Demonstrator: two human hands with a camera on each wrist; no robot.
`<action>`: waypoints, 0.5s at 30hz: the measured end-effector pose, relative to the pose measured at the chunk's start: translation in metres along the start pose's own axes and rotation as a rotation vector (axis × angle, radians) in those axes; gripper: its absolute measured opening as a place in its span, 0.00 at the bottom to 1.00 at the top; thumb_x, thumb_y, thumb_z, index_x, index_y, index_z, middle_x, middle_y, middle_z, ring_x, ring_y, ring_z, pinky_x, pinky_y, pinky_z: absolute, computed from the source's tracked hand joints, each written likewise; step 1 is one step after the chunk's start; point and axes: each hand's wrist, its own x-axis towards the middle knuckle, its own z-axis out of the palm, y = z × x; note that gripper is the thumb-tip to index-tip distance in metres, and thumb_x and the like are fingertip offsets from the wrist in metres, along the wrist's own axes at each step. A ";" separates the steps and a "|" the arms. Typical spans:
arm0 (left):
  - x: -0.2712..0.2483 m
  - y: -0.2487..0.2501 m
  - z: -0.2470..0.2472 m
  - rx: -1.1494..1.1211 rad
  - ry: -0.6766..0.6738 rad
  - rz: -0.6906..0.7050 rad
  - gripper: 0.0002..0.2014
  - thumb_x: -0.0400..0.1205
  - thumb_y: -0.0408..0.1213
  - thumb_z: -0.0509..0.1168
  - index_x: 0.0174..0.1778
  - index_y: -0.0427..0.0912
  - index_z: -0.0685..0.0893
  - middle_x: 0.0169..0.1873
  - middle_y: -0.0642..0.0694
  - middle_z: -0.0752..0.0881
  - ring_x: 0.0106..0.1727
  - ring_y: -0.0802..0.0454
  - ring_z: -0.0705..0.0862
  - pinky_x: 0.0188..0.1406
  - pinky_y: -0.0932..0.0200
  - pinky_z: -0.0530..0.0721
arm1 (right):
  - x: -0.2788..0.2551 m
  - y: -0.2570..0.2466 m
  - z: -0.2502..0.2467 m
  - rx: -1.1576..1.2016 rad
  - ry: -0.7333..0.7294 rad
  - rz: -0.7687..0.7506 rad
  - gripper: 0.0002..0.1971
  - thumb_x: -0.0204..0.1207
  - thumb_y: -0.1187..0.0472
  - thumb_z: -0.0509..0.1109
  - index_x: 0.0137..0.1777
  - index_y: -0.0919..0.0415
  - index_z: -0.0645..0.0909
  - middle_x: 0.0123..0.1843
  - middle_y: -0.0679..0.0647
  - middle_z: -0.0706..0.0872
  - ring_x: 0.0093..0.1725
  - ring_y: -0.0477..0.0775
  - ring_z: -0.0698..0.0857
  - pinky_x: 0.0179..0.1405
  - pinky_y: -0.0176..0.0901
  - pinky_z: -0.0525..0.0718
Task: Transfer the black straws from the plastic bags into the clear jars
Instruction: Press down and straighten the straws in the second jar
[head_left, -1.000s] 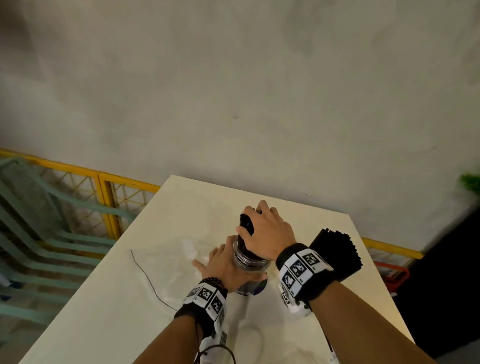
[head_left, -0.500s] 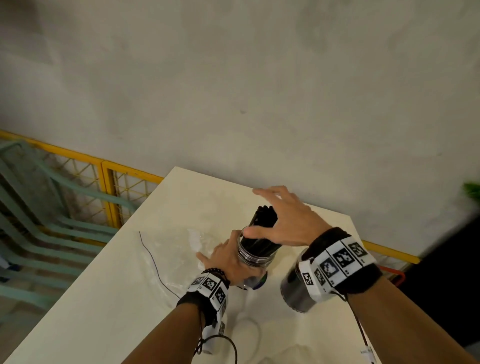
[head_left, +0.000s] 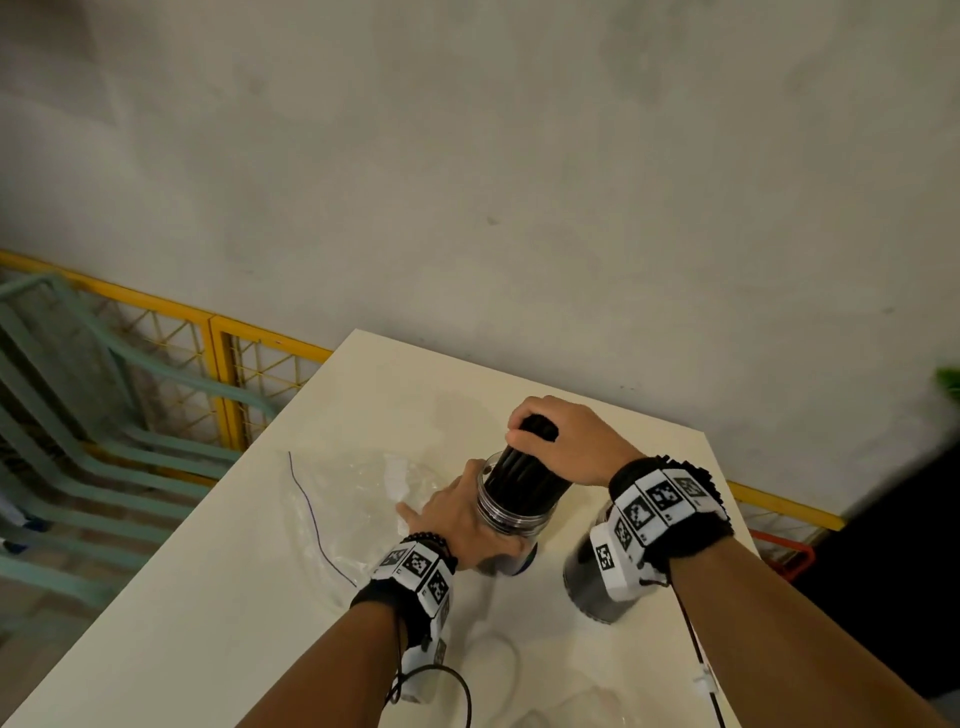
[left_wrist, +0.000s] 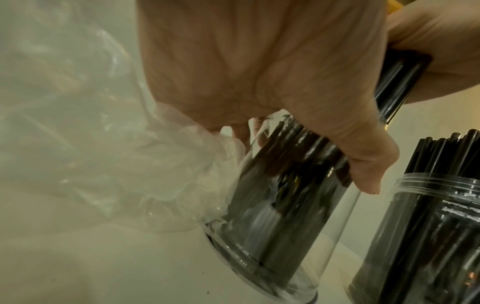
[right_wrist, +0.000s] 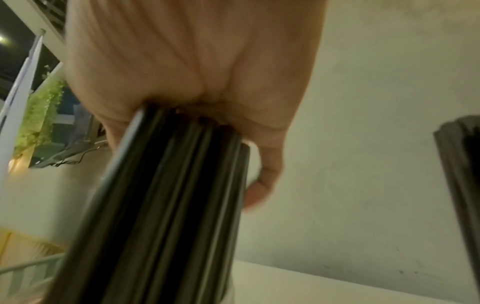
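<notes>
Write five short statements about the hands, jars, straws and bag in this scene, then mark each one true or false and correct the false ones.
1. The left hand grips the tilted clear jar. True.
2. The right hand is open and hovers above the table. False: it grips the top of the black straws sticking out of that jar.
3. A second jar, also holding black straws, stands beside the held one. True.
4. The plastic bag lies on the table on the left hand's side of the held jar. True.
5. Both jars have lids screwed on. False: both mouths are open, with straws sticking out.
</notes>
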 end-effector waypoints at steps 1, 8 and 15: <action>-0.002 0.002 -0.001 0.003 -0.004 -0.003 0.50 0.55 0.72 0.70 0.70 0.61 0.58 0.59 0.57 0.87 0.63 0.44 0.87 0.72 0.17 0.65 | 0.001 -0.001 -0.002 -0.009 -0.076 0.054 0.14 0.77 0.36 0.63 0.57 0.39 0.81 0.61 0.50 0.83 0.60 0.54 0.81 0.66 0.58 0.81; -0.004 0.002 -0.002 -0.039 -0.009 0.013 0.52 0.52 0.72 0.69 0.71 0.65 0.56 0.63 0.56 0.87 0.65 0.43 0.85 0.73 0.18 0.66 | -0.011 -0.023 -0.015 0.051 0.219 0.123 0.33 0.74 0.25 0.52 0.73 0.40 0.73 0.74 0.50 0.76 0.74 0.54 0.75 0.72 0.60 0.75; 0.002 -0.002 0.002 -0.034 -0.005 0.000 0.52 0.51 0.74 0.70 0.70 0.60 0.59 0.59 0.51 0.89 0.62 0.40 0.87 0.70 0.20 0.72 | -0.015 -0.028 0.035 -0.361 0.118 0.187 0.28 0.77 0.31 0.57 0.72 0.42 0.73 0.76 0.52 0.71 0.75 0.64 0.70 0.64 0.67 0.76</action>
